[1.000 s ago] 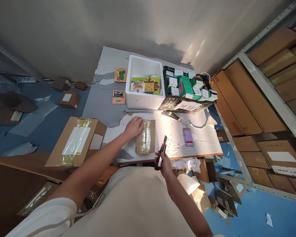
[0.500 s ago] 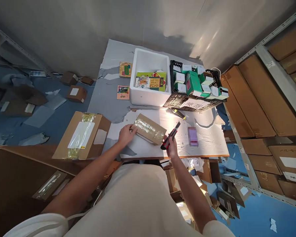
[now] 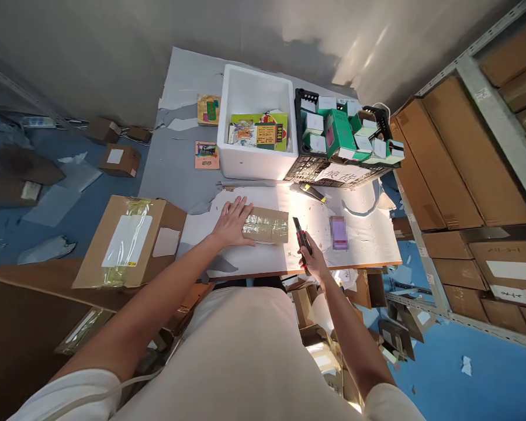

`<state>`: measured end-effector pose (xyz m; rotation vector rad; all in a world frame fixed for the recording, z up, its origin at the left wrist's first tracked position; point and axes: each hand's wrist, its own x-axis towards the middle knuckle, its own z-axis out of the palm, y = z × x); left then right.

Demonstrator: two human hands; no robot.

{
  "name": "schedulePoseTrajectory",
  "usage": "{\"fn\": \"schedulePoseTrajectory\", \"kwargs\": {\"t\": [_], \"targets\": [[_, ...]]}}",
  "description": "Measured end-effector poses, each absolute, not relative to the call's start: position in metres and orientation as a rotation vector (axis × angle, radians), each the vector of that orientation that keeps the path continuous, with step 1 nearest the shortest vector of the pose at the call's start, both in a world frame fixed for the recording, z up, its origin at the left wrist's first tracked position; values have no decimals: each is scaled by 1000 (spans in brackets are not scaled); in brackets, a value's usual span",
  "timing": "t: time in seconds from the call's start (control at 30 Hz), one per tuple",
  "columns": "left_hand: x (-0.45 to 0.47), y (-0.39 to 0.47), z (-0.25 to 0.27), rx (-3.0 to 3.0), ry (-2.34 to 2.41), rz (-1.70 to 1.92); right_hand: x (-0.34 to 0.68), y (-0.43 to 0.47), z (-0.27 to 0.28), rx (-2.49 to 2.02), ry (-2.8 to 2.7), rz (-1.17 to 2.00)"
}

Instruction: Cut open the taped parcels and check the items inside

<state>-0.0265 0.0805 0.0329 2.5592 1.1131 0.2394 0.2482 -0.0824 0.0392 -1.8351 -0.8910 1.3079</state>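
The taped box (image 3: pixel 267 225) looks light but stiff — best held by its left end, under the spread left hand (image 3: pixel 232 225) — the right hand (image 3: pixel 314 258) clasping a cutter (image 3: pixel 303 241).

A small brown carton (image 3: pixel 272 225) lies flat, long side running left to right, shiny tape (image 3: pixel 263 221) along its closed top. Just to its right, a black-and-red utility knife (image 3: pixel 302 238) slants forward, blade out

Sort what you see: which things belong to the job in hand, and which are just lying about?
In the job: small box, under the left hand; knife, in the right hand.
Lying about, seemingly: yellow-black tool, pink booklet, large box, white bin, black crate.
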Motion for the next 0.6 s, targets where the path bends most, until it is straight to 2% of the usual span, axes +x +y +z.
{"fn": "schedulePoseTrajectory", "kwargs": {"t": [0.17,0.37,0.6], "targets": [[-14,81,23,2590,1163,111,243,-83,40,-1908,-1030,1315],[-15,78,18,2582,1200,160,246,-85,51,-1943,-1112,1194],[-14,79,15,2542,1225,220,242,-82,53,-1992,-1144,1274]]}}
